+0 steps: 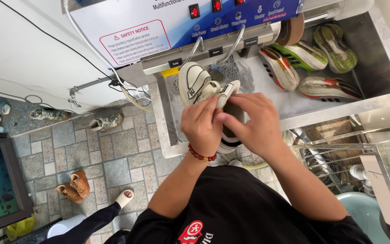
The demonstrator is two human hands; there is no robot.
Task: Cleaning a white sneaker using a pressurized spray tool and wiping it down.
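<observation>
I hold a cream sneaker (194, 82) with dark trim over a steel washing basin (387, 97). My left hand (201, 126), with a red bead bracelet at the wrist, grips the shoe's side near the tongue. My right hand (254, 123) closes on the shoe's opening and pulls at the tongue or upper (228, 90). The toe points away from me, under two metal spouts (234, 44) of a shoe-cleaning machine (136, 27). The heel is hidden behind my hands.
Several wet sport shoes (302, 56) lie sole-up in the basin's right half beside a round brush wheel (291, 30). On the tiled floor at left are grey boots (105, 122), brown shoes (74, 186) and another person's foot in a slipper (123, 198). A wire rack (335, 158) stands right.
</observation>
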